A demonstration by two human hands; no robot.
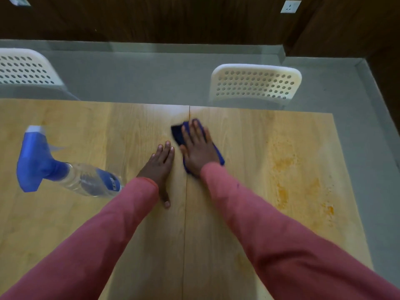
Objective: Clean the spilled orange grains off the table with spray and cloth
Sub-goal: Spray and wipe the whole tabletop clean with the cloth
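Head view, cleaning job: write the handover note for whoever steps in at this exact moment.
Left hand: flat on the table, fingers straight, holding nothing.
Right hand: flat, pressing the blue cloth near the table's centre seam.
Spray bottle: standing at the left, untouched.
Orange grains: smeared over the right side, apart from the cloth.
Done: nothing visibly cleared there.
Left: bring the cloth right, wipe the grains off, probably spraying first.
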